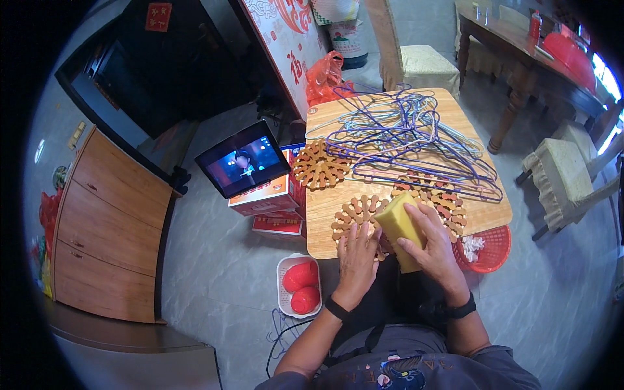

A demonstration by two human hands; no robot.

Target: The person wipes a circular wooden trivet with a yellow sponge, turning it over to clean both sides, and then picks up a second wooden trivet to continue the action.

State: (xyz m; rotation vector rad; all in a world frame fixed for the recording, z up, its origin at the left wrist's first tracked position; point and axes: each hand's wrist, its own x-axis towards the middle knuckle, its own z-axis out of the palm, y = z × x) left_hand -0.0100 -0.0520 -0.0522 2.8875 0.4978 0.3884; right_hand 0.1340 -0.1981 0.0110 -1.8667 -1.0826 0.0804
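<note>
My right hand (434, 248) grips a thick yellow sponge block (396, 224), held tilted over the near edge of a small wooden table (318, 218). Fingers apart, my left hand (357, 265) rests on the near side of a round trivet (354, 209) made of small brown wooden pieces. Part of that trivet is hidden by the hand and the sponge. A second such trivet (320, 170) lies at the table's left edge. Another one (448, 207), with redder pieces, sits to the right, partly behind the sponge and under a heap of purple and pale blue clothes hangers (416, 140).
Left of the table, a tablet (244, 159) leans on stacked red and white boxes (276, 201). On the floor stand a white basket (281, 296) with red items and a red basket (494, 253) holding white scraps. Covered chairs (565, 172) and a dark table (513, 52) are at right.
</note>
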